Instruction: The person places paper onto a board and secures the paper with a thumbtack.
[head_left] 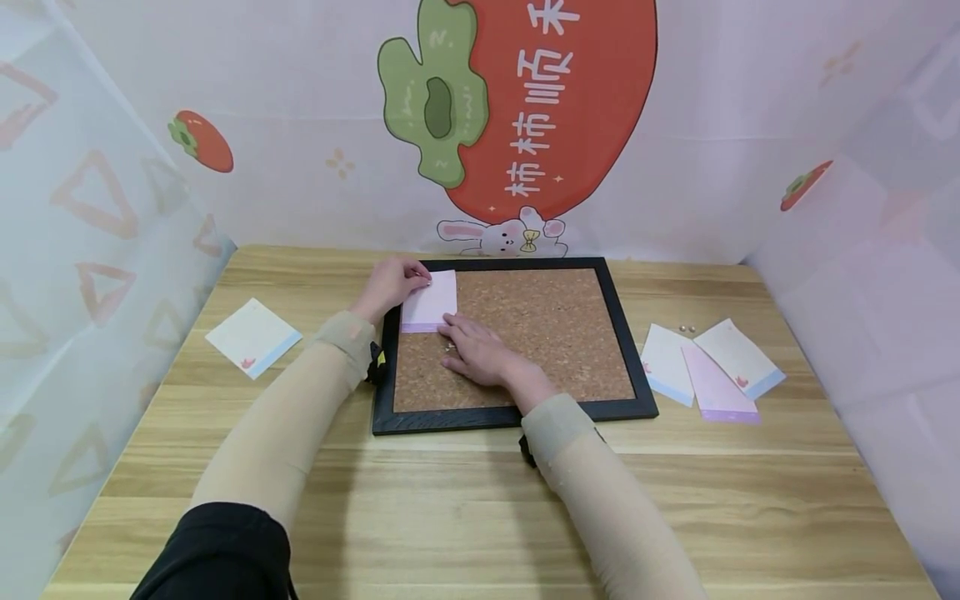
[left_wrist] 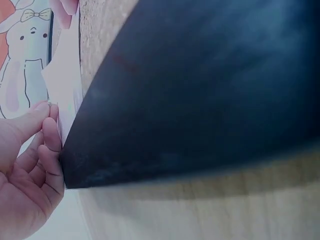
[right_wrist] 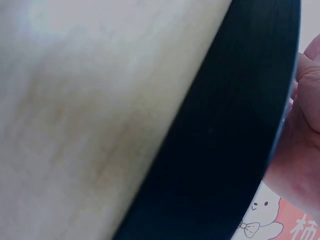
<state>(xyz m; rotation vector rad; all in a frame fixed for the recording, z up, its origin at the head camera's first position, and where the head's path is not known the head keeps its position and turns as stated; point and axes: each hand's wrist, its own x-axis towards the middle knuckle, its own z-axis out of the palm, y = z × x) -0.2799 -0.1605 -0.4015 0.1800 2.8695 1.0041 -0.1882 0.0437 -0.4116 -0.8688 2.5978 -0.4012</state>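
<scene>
A white note with a purple lower band (head_left: 431,304) lies on the upper left of a black-framed cork board (head_left: 540,333). At the note's upper left corner, my left hand (head_left: 392,286) pinches a small round-headed push pin (left_wrist: 49,104) between thumb and finger. The pin's point is hidden. My right hand (head_left: 480,352) rests on the cork with its fingers extended, the fingertips touching the note's lower right corner. Something small and shiny shows under it, too small to tell. In the right wrist view, the frame hides part of the right hand (right_wrist: 305,130).
Left of the board lies a white note with a blue band (head_left: 253,337). To the right, two blue-banded notes (head_left: 738,357) and a purple-banded note (head_left: 718,383) overlap on the wooden table (head_left: 435,517). Small round push pins (head_left: 686,328) lie behind them. Printed cloth walls enclose the table.
</scene>
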